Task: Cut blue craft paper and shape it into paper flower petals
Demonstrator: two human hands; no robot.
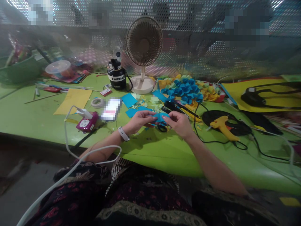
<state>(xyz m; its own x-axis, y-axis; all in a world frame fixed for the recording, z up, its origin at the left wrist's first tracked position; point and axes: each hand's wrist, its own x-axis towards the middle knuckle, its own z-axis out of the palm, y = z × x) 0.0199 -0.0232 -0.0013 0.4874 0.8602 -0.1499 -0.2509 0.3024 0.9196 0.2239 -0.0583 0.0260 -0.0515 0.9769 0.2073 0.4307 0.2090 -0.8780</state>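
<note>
Blue paper [162, 117] over the table [150, 155], between our left hand [142, 121] and right hand [180, 124], fingers of both pinching it. We judge this piece unfinished; the crumpled heap [185, 89] looks done, flat blue sheets [129, 100] uncrumpled.

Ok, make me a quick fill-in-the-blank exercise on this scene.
1. The left hand and right hand hold a piece of ____ paper.
2. The glue gun is coloured ____.
3. Just right of the black bottle stands a beige ____.
4. A white band circles the ____ wrist.

Missing words: blue; yellow; fan; left.
</note>
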